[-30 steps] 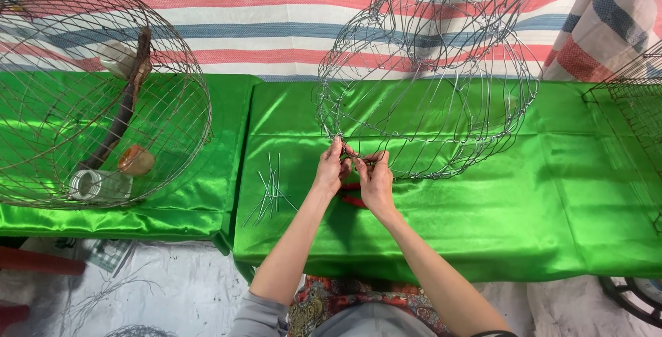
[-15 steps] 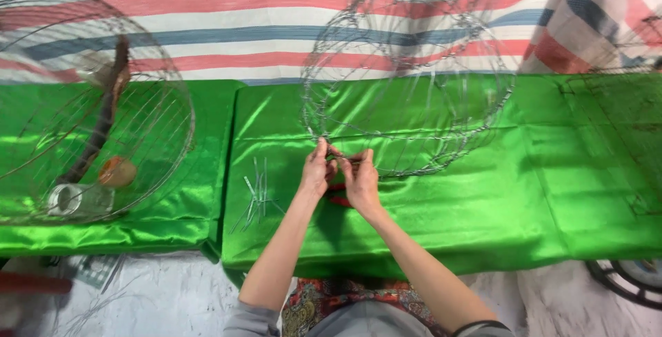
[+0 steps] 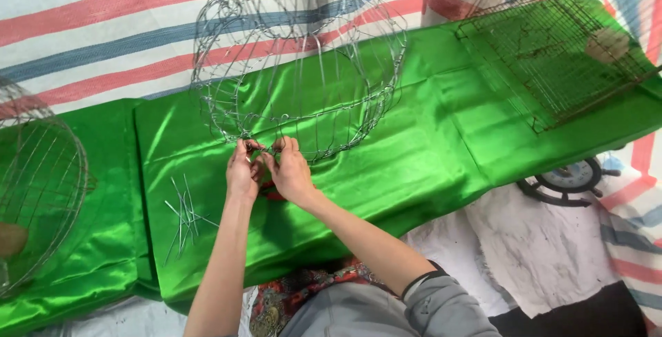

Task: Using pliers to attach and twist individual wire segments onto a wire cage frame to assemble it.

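Since the earlier frames the view has swung to the right: the round cage at the left (image 3: 38,192) now sits half out of view, while a flat wire mesh panel (image 3: 558,61) and a dark wheel-shaped thing on the floor (image 3: 565,180) have come into sight. Both hands remain at the lower rim of the wire frame (image 3: 300,61), which stands on the green cloth (image 3: 427,151) in front of the person.

Left hand (image 3: 243,171) and right hand (image 3: 289,171) meet at one spot on the rim, fingers pinched together on the wire, likely so that one steadies the joint while the other works it. Whether a short tie wire is in the pinch cannot be told.

One small bundle of short cut wires (image 3: 183,214) lies on the cloth just left of the left forearm, within easy reach. Counted: one domed frame, one round cage, one mesh panel, two hands.
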